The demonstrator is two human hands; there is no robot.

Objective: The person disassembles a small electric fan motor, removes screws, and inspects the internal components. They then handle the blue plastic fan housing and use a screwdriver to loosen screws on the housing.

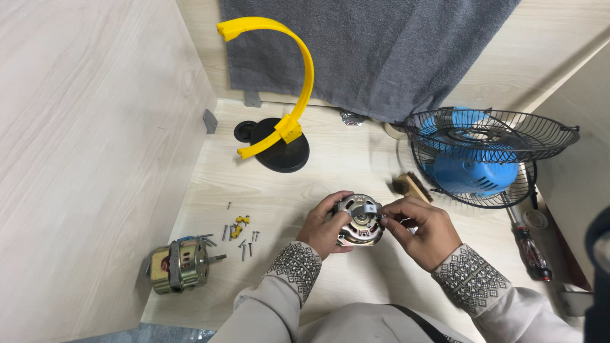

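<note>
I hold a small round metal fan motor part (359, 219) just above the wooden tabletop (343, 165), near the front middle. My left hand (323, 227) cups its left side. My right hand (422, 230) pinches the bracket on its right top edge with fingertips. Copper windings show through the housing. Both sleeves are pale with patterned cuffs.
A second motor (180, 263) lies at the front left, with several loose screws and yellow clips (240, 232) beside it. A yellow curved stand on a black base (279, 143) sits behind. A blue fan in wire guards (473, 155), a brush (412, 186) and a screwdriver (530, 251) are at the right.
</note>
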